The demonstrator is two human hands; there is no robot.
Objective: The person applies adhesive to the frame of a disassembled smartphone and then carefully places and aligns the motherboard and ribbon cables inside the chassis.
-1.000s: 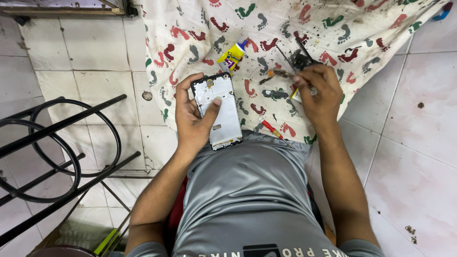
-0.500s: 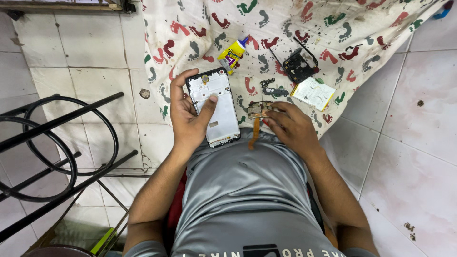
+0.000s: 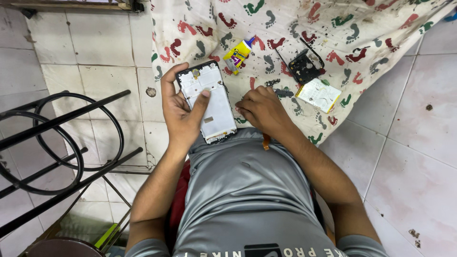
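Head cam: we are holding the phone frame (image 3: pixel 208 102) in our left hand (image 3: pixel 183 112), fingers wrapped round its edge, thumb pressing on the white inside. It's sitting just above our lap, over the footprint cloth (image 3: pixel 295 28). Our right hand (image 3: pixel 262 107) is curling shut on an orange strip (image 3: pixel 266 141). We're thinking: keep the frame flat & steady, go slow w/ the strip. The strip's top is hiding under our fingers; small parts inside the frame are too tiny to tell.
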